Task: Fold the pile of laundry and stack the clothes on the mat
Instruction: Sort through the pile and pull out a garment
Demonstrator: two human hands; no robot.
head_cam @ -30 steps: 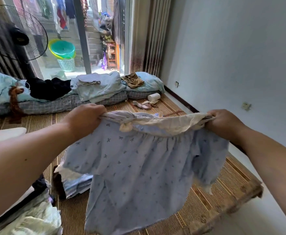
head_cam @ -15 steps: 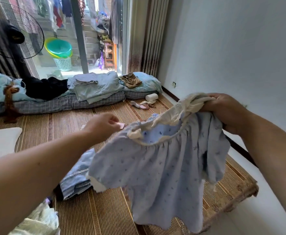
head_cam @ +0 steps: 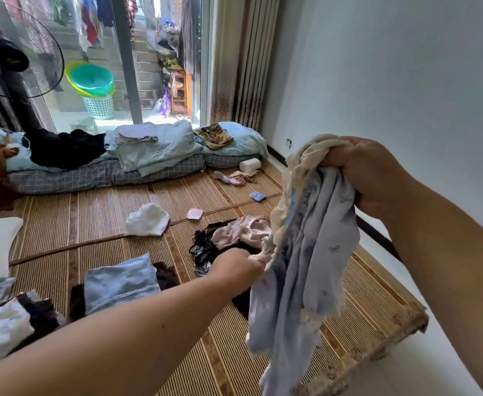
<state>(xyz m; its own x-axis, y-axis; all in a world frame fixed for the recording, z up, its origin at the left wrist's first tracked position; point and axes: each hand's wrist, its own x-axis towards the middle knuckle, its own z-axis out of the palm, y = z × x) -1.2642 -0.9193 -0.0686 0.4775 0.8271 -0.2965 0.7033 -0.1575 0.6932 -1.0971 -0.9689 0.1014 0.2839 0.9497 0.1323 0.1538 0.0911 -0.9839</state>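
The pale blue garment (head_cam: 306, 252) hangs in the air above the woven mat (head_cam: 97, 224), bunched lengthwise and draping down from your right hand (head_cam: 369, 175). That hand's fingers are curled tight round the cream lace collar (head_cam: 300, 167) at the top, so the cloth spills out below your fist. Your left hand (head_cam: 236, 271) sits lower and pinches a lace-trimmed edge partway down the garment's left side, fingers closed on it. Below and behind lie a pink garment (head_cam: 243, 230) on dark clothes, a white crumpled cloth (head_cam: 147, 220), and folded light blue pieces (head_cam: 120, 281) near your left forearm.
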